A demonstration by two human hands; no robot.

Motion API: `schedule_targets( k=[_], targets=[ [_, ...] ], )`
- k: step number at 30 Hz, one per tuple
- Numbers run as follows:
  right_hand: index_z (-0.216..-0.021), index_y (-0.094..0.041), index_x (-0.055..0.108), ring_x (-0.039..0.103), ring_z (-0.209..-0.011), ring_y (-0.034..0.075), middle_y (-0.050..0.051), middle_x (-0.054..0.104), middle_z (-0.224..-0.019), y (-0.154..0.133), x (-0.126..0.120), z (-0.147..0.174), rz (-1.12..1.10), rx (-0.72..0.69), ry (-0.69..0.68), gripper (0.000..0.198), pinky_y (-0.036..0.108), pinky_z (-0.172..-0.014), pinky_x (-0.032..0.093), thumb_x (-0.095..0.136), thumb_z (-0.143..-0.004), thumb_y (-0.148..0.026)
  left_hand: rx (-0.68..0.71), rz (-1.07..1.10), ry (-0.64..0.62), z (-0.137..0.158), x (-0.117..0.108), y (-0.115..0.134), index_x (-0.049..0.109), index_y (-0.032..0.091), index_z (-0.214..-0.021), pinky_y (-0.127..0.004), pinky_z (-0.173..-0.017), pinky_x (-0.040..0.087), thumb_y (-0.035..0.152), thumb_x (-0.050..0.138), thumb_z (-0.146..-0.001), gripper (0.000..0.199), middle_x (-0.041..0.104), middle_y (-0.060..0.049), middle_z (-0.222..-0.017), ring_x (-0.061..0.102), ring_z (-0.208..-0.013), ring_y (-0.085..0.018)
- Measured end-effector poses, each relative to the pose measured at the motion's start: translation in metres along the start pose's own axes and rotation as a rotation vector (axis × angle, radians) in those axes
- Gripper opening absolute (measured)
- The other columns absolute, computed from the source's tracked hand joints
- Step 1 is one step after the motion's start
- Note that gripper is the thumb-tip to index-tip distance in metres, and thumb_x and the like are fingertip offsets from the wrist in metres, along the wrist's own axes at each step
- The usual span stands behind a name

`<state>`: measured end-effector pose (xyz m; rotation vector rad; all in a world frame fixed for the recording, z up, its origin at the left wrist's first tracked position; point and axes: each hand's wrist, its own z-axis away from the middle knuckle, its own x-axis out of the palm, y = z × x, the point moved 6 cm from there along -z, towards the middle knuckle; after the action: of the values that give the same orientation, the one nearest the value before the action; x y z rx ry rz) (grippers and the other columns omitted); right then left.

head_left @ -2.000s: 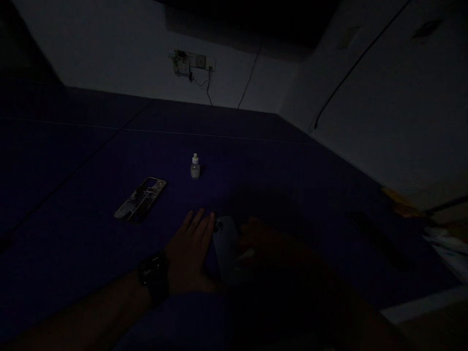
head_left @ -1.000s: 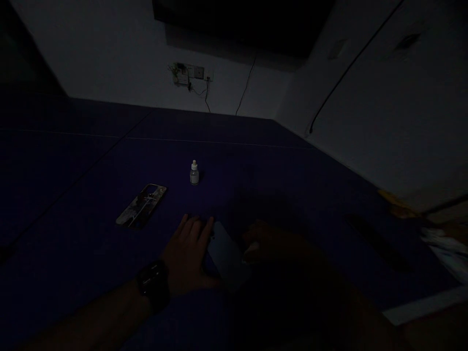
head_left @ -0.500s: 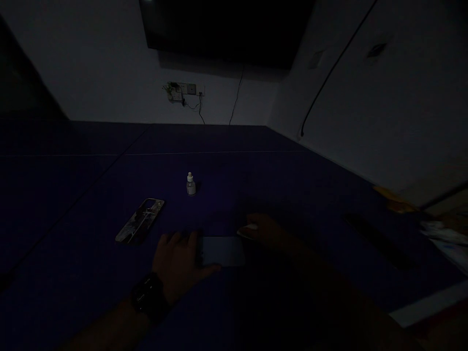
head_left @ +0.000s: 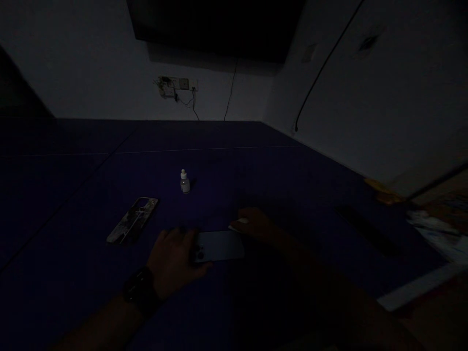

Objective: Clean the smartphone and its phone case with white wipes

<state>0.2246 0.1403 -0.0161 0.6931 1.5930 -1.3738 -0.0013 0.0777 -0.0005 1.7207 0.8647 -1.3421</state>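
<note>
A light-coloured phone point(head_left: 221, 245) lies back up on the dark blue surface, its camera lenses at the left end. My left hand point(head_left: 175, 261), a black watch on its wrist, grips that left end with fingers at the far edge and thumb at the near edge. My right hand point(head_left: 258, 225) is closed around a small white cloth or tissue point(head_left: 238, 224) by the phone's far right corner. Dim light hides whether the cloth touches the phone. Beyond my left hand lies a patterned phone case point(head_left: 133, 221). Farther back stands a small white-capped dropper bottle point(head_left: 185, 183).
A long dark object point(head_left: 365, 229) lies to the right. Near the right edge are a yellow item point(head_left: 383, 191) and whitish crumpled material point(head_left: 431, 226). A dark screen point(head_left: 219, 27) hangs on the back wall above sockets point(head_left: 175, 85) with cables.
My right hand has shifted slightly left with the cloth, toward the phone's far edge. The phone's camera lenses now show more clearly beside my left hand. The whole view has shifted a little.
</note>
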Motion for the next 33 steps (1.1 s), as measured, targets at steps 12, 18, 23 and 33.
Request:
schedule_targets(
  k=[12, 18, 23, 33],
  targets=[
    [-0.083, -0.019, 0.069, 0.061, -0.083, 0.021, 0.005, 0.069, -0.088, 0.001, -0.001, -0.003, 0.14, -0.01, -0.034, 0.028, 0.031, -0.076, 0.037, 0.064, -0.089, -0.046, -0.029, 0.132, -0.033, -0.006, 0.008, -0.01, 0.06, 0.023, -0.113, -0.041, -0.079, 0.046, 0.066, 0.077, -0.07, 0.063, 0.072, -0.007, -0.102, 0.066, -0.093, -0.031],
    [-0.09, -0.019, 0.069, 0.062, -0.09, 0.024, 0.008, 0.07, -0.095, 0.003, 0.002, -0.003, 0.216, -0.071, -0.07, 0.033, 0.033, -0.079, 0.037, 0.056, -0.094, -0.049, -0.041, 0.147, -0.039, -0.006, 0.008, -0.01, 0.061, 0.022, -0.11, -0.042, -0.078, 0.046, 0.064, 0.077, -0.071, 0.06, 0.072, -0.006, -0.1, 0.067, -0.093, -0.031],
    [-0.089, -0.021, 0.069, 0.063, -0.08, 0.021, 0.007, 0.071, -0.091, -0.004, 0.0, 0.004, 0.259, -0.073, -0.153, 0.032, 0.029, -0.068, 0.036, 0.055, -0.095, -0.048, -0.044, 0.124, -0.027, -0.006, 0.007, -0.01, 0.059, 0.022, -0.112, -0.043, -0.079, 0.045, 0.069, 0.074, -0.071, 0.064, 0.072, -0.008, -0.101, 0.066, -0.093, -0.031],
    [-0.094, -0.02, 0.064, 0.065, -0.077, 0.02, 0.007, 0.071, -0.09, -0.013, -0.01, 0.016, 0.26, -0.076, -0.222, 0.034, 0.027, -0.061, 0.033, 0.048, -0.099, -0.049, -0.049, 0.086, -0.062, -0.007, 0.007, -0.008, 0.06, 0.021, -0.113, -0.04, -0.078, 0.045, 0.067, 0.074, -0.072, 0.064, 0.072, -0.009, -0.1, 0.066, -0.094, -0.032]
  ],
)
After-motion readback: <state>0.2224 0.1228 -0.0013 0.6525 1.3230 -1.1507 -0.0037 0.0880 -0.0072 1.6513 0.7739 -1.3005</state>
